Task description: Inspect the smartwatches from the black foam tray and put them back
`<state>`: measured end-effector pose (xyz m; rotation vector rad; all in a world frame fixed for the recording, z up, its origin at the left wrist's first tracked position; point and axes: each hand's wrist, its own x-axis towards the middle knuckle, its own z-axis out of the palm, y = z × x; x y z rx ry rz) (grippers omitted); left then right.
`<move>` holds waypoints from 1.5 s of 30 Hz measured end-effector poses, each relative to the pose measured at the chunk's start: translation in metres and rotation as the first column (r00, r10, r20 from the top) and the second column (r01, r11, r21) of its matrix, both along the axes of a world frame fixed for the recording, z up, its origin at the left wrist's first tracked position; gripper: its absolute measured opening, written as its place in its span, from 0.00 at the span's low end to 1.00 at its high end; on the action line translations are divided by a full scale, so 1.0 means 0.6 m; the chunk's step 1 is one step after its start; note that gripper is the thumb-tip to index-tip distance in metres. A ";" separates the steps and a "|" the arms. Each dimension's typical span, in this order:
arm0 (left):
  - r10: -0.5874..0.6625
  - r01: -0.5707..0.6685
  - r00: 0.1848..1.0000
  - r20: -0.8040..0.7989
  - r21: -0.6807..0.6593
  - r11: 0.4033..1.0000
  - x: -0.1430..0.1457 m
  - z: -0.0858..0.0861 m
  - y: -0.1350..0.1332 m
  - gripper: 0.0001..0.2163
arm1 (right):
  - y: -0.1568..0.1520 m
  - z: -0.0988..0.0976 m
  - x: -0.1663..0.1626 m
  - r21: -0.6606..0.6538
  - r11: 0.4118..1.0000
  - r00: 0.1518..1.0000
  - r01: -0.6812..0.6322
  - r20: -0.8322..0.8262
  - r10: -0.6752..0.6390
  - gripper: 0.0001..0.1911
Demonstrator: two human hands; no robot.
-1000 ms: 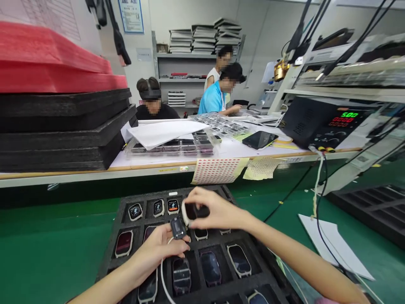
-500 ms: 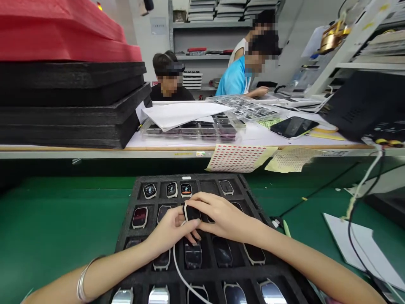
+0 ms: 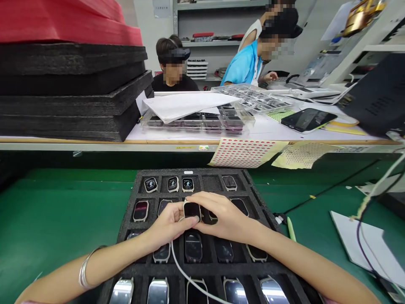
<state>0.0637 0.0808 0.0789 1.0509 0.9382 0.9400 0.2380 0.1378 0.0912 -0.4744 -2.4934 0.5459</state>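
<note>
Above a black foam tray (image 3: 205, 270), a smartwatch (image 3: 191, 210) without a strap is held up, its dark screen facing me. My left hand (image 3: 172, 219) grips it from the left, thumb across the lower screen. My right hand (image 3: 221, 211) pinches it from the right, with fingers at the top edge and the thumb low. From under my left hand a white cable (image 3: 182, 270) curves down over the tray; its end is hidden. Several other watch bodies lie in the tray's compartments, including a lit watch (image 3: 187, 184) in the back row.
Stacked black foam trays (image 3: 69, 97) with red foam on top stand on the shelf at left. A phone (image 3: 308, 120), papers (image 3: 190, 103) and clear plastic trays lie there too. Two sticker sheets hang from its edge. Coworkers sit or stand behind. White board and cables lie at right.
The held watch has turned so its screen faces me more squarely. My left fingers are now hidden behind it. A back-row watch's orange display part has gone. The view has tilted slightly down.
</note>
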 end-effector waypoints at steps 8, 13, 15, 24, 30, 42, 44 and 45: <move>-0.045 0.045 0.999 0.007 0.002 0.999 -0.003 -0.014 0.001 0.11 | -0.005 -0.003 0.009 -0.047 0.999 1.000 -0.002 0.029 0.004 0.21; -0.046 0.045 0.998 0.035 0.026 0.999 -0.002 -0.020 0.001 0.12 | -0.006 -0.003 0.010 -0.076 0.997 0.999 -0.012 0.048 0.016 0.22; -0.052 0.052 0.998 0.041 0.010 0.999 -0.002 -0.018 0.000 0.12 | -0.006 -0.003 0.011 -0.088 0.996 0.999 -0.017 0.043 0.021 0.22; -0.179 0.189 0.973 0.145 -0.063 0.980 -0.014 -0.009 -0.004 0.13 | -0.001 0.009 0.014 -0.362 0.909 0.972 -0.207 -0.182 0.149 0.25; -0.284 0.318 0.904 0.321 -0.058 0.946 -0.020 -0.021 -0.005 0.11 | 0.003 0.010 0.006 -0.570 0.712 0.899 -0.410 -0.383 0.211 0.16; -0.232 0.245 0.940 0.249 -0.021 0.969 -0.015 -0.013 -0.008 0.13 | 0.003 0.004 0.000 -0.661 0.589 0.869 -0.464 -0.469 0.159 0.17; -0.233 0.231 0.954 0.188 0.036 0.972 -0.015 -0.010 -0.008 0.13 | 0.003 0.004 0.002 -0.673 0.584 0.878 -0.454 -0.451 0.163 0.18; -0.231 0.225 0.959 0.164 0.057 0.973 -0.016 -0.009 -0.008 0.13 | 0.002 0.004 0.003 -0.674 0.584 0.880 -0.452 -0.444 0.169 0.18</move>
